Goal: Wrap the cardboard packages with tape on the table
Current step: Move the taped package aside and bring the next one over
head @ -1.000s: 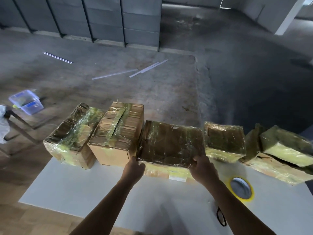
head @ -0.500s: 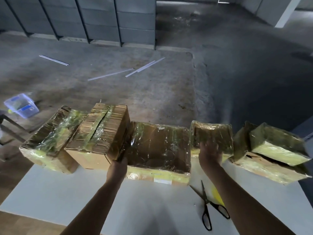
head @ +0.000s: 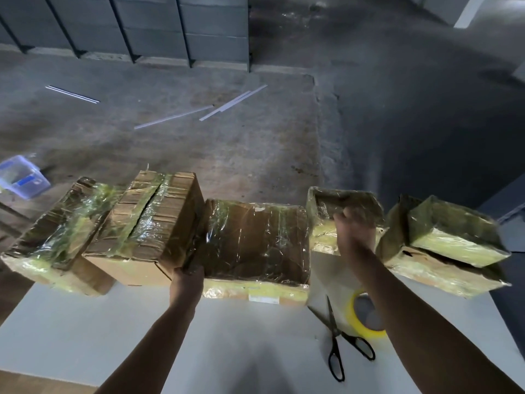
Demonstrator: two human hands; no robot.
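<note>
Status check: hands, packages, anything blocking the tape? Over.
Left hand grips near-left corner of centre package. Right hand grips small package beside it. Tape roll and scissors on table, roll partly under right forearm.

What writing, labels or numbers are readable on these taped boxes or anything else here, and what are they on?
Nothing here is readable.
The white label on the middle package, at its front: too blurred to read.
The blue patch on the plastic tub on the floor: too blurred to read.
The small package, tape roll, scissors: no print visible.
</note>
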